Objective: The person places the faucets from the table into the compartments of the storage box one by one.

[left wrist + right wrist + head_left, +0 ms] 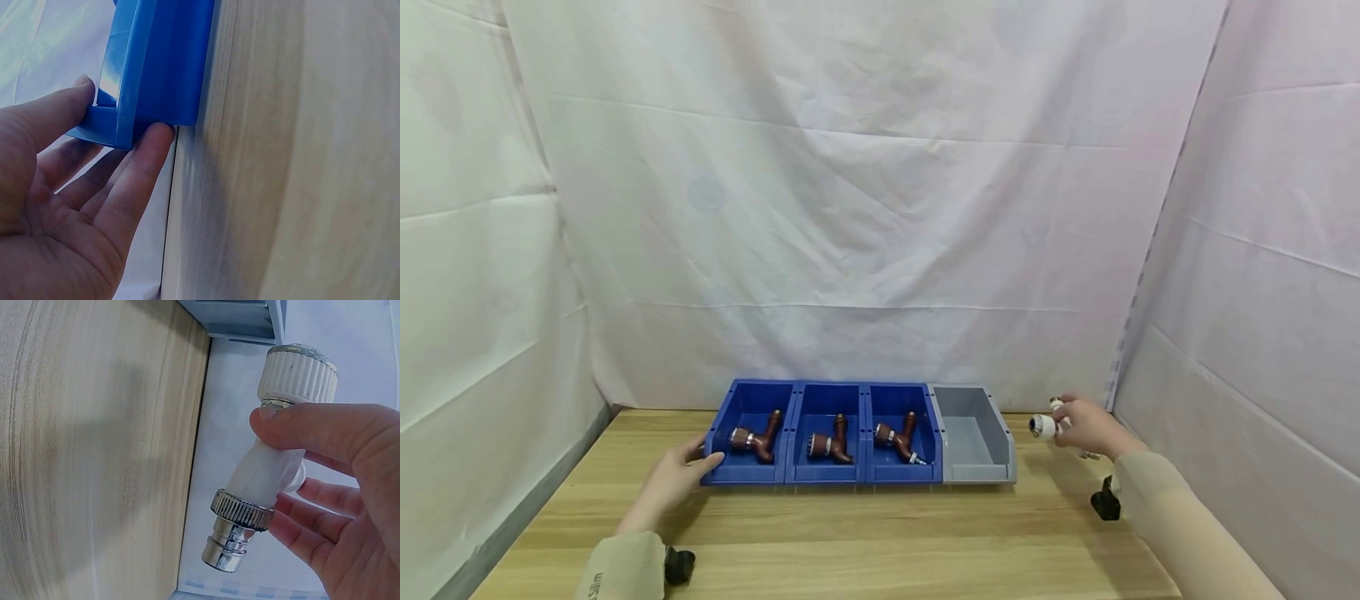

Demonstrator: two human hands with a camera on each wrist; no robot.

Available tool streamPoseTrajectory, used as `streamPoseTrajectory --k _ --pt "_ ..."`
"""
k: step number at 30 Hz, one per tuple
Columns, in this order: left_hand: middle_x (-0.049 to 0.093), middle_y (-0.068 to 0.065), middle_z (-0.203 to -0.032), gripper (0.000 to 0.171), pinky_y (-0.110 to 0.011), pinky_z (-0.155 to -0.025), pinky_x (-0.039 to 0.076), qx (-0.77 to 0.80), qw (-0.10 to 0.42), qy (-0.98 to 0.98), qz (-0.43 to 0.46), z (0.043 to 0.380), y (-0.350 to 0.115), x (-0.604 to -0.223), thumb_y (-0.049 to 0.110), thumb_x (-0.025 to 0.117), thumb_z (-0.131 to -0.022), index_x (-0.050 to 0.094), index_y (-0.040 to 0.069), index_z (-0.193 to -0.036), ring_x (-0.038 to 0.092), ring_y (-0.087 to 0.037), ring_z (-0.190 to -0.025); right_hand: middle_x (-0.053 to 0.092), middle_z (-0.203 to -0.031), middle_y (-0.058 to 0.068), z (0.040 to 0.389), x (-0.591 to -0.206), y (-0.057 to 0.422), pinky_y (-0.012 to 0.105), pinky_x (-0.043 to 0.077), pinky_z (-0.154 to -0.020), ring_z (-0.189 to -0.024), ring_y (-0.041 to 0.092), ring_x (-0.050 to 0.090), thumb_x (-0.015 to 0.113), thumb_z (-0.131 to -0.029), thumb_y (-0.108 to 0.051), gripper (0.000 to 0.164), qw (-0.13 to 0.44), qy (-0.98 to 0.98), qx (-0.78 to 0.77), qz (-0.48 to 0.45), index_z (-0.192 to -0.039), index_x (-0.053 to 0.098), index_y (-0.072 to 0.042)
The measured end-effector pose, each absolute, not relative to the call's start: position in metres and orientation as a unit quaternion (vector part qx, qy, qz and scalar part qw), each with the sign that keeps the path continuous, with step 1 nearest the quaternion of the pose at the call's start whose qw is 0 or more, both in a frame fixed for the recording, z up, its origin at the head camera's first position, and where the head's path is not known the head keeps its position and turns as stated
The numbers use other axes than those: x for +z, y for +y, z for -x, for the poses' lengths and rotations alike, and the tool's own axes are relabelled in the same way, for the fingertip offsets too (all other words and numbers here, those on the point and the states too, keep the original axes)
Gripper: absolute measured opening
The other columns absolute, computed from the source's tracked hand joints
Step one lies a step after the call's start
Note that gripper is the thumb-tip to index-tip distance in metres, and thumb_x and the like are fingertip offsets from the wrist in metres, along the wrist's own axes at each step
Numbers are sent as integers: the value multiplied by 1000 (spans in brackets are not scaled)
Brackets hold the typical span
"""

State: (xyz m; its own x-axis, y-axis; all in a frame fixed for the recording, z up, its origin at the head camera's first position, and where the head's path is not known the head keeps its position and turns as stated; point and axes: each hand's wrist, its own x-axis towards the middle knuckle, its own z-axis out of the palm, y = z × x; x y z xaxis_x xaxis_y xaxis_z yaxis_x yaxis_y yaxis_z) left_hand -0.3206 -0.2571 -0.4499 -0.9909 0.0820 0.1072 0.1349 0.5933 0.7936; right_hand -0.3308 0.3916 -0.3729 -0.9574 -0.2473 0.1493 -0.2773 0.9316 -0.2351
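My right hand holds a white tap above the table, to the right of the grey bin. In the right wrist view, the thumb lies across the neck below the tap's ribbed white knob. A metal hose nozzle points down from its lower end. At the far left, my left hand grips the front corner of a blue bin, thumb on the rim and fingers against its outside. That bin holds a brown tap. Two more blue bins beside it hold a second brown tap and a third.
The grey bin stands at the right end of the row, with nothing visible inside. The bins sit on a wooden table near its back edge. White cloth hangs behind and along both sides.
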Motion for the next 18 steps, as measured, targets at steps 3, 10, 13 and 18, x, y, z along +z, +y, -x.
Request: streamPoseTrajectory --k 3,10,13,18 --pt "50 -35 -131 67 -50 -88 50 -442 34 -894 63 320 -257 -449 30 59 -98 33 -10 -145 51 -47 -119 51 -124 39 331 -371 390 60 47 -85 -110 54 52 78 -68 -9 15 58 -981 126 -135 -81 71 -8" --pt "49 -35 -133 68 -52 -92 47 -447 31 -892 64 321 -257 -450 32 58 -98 32 -10 -145 48 -48 -121 55 -122 35 334 -368 386 58 47 -86 -112 52 52 79 -70 -12 13 53 -982 116 -138 -80 71 -10" --pt "48 -35 -134 68 -51 -91 48 -449 31 -891 63 321 -257 -450 31 58 -99 32 -10 -146 48 -48 -122 55 -122 35 335 -366 385 58 47 -86 -114 52 50 78 -71 -12 11 56 -982 114 -141 -79 71 -11" --pt "47 -35 -134 68 -47 -87 52 -455 26 -888 62 321 -257 -451 30 58 -99 30 -9 -146 49 -47 -120 55 -122 34 336 -365 381 60 46 -88 -114 52 50 77 -71 -12 10 57 -982 113 -142 -78 71 -11"
